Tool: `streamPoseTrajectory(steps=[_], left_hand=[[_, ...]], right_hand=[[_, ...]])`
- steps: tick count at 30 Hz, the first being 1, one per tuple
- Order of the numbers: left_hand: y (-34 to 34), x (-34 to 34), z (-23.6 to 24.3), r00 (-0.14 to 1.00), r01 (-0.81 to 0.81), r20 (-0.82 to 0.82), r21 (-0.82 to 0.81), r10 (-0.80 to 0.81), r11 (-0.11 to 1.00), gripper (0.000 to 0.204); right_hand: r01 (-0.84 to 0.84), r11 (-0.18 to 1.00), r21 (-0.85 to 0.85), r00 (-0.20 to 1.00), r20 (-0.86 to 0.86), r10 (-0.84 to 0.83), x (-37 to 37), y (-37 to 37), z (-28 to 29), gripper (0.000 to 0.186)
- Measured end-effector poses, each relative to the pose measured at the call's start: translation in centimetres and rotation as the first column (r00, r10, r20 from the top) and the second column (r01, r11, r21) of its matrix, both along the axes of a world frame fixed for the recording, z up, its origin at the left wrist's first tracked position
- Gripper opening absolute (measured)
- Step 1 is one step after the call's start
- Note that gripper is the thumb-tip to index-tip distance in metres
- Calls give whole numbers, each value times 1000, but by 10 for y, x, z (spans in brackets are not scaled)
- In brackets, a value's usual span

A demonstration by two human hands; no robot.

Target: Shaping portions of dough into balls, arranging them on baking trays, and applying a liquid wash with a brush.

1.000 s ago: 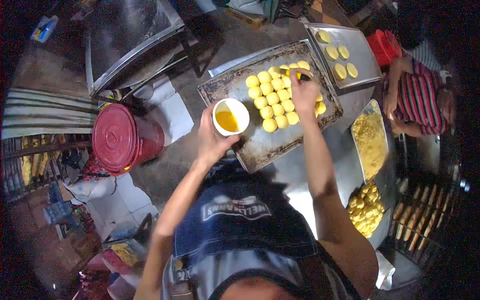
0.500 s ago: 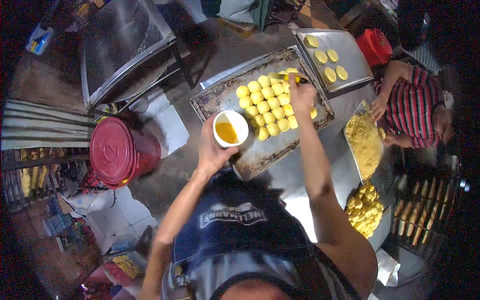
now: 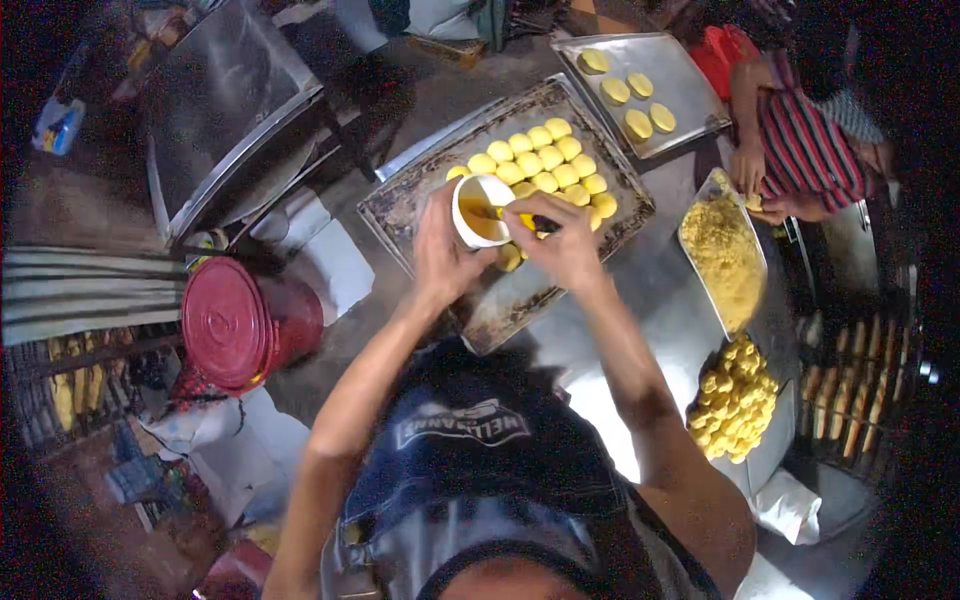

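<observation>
My left hand (image 3: 440, 250) is wrapped round a white cup (image 3: 487, 236), tilted so that orange-yellow liquid (image 3: 472, 212) shows inside. In my right hand (image 3: 572, 248) is a brush (image 3: 543, 224) with a black and yellow handle; its tip is down in the cup, bristles hidden. Both hands are over the near left part of a worn, stained baking tray (image 3: 410, 215). On that tray, round yellow dough balls (image 3: 551, 157) stand close together in rows, some hidden behind the cup and my hands.
Beyond, a second metal tray (image 3: 690, 105) holds several flattened yellow rounds (image 3: 640, 86). At right a co-worker's hand (image 3: 748, 168) reaches a tray of yellow crumbly mixture (image 3: 722, 265). Nearer lies a heap of yellow pieces (image 3: 735, 400). A lidded red bucket (image 3: 225, 320) stands left.
My right hand has come from the far right of the dough balls, back and left to the cup, bringing the brush into it. The view has shifted slightly.
</observation>
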State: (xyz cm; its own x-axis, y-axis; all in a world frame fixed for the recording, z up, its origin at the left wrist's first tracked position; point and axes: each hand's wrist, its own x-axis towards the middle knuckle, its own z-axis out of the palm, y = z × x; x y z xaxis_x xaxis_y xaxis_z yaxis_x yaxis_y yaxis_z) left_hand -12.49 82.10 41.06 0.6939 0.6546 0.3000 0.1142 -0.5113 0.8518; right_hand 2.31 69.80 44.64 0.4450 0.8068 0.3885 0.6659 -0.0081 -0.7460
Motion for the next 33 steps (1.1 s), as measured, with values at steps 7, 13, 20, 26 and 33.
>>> streamPoseTrajectory(steps=[7,13,20,26,33], left_hand=[[14,27,0,999,-25,26,48,24,999,94],[14,26,-2,1000,-28,6,28,28,999,95],[6,-11,-11,999,-24,-26,-112,21,993,93],[5,-20,-19,999,13,-37,-164,-20,986,94],[2,-20,-18,999,24,-26,-155,-29,988,91]], right_hand=[[484,852,200,751,-594,-287,45,-22,-26,9],[642,746,176,659,-624,-420,98,24,-87,21],[520,778,352,849,-117,-514,112,33,-104,20],[603,761,238,788,-28,-615,135,40,-91,24],[646,757,99,763,-80,-641,147,47,-74,35]])
